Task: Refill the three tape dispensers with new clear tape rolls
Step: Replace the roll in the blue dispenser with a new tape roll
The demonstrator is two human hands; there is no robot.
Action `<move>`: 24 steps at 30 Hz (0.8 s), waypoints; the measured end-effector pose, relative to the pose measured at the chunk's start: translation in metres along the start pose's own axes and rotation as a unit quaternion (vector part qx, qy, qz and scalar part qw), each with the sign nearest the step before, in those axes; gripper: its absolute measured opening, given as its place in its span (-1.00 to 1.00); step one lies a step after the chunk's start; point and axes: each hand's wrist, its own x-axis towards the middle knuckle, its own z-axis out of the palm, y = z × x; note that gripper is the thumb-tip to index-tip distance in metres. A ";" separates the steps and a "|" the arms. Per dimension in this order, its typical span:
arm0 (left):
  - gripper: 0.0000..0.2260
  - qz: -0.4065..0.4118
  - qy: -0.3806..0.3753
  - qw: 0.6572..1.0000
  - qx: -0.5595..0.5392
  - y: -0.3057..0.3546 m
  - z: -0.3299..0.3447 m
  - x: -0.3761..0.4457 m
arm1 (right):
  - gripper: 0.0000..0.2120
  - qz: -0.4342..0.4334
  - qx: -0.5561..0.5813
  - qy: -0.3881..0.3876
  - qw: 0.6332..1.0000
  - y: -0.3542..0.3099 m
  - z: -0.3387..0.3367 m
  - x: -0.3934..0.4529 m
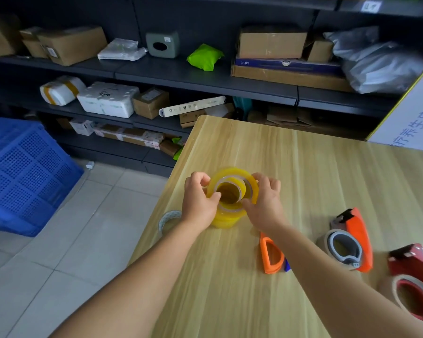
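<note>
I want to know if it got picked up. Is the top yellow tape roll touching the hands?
Touching. The head view shows the left hand and right hand pinching opposite sides of the top tape roll above the stack.

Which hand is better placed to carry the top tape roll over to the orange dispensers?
Right hand: it grips the top tape roll, and the orange dispensers lie on its side.

tape stack (226,217) on table (303,172), dispensers (352,242) right

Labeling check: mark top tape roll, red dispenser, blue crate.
top tape roll (250,182), head view, yellow rim.
red dispenser (410,261), head view, red body.
blue crate (22,172), head view, perforated side.
</note>
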 end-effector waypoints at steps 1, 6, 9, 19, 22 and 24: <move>-0.67 0.000 -0.003 1.000 -0.003 0.000 0.000 -0.003 | -0.49 -0.005 0.006 0.012 1.000 0.002 -0.001 -0.003; -0.47 0.002 -0.046 0.999 -0.013 -0.004 0.001 -0.017 | -0.62 -0.024 0.038 0.040 0.998 0.014 -0.002 -0.016; -0.45 0.021 -0.064 0.998 -0.017 -0.003 0.000 -0.027 | -0.64 0.002 0.050 0.054 0.997 0.020 -0.004 -0.024; -0.46 0.038 -0.110 0.990 -0.076 -0.001 0.004 -0.041 | -0.48 0.016 0.022 0.062 0.998 0.028 -0.018 -0.048; -0.54 0.049 -0.117 0.990 -0.058 0.000 0.000 -0.042 | -0.49 0.024 0.043 0.066 0.997 0.029 -0.015 -0.054; -0.54 0.048 -0.117 0.990 -0.067 -0.001 -0.003 -0.043 | -0.48 0.035 0.058 0.070 0.995 0.029 -0.013 -0.057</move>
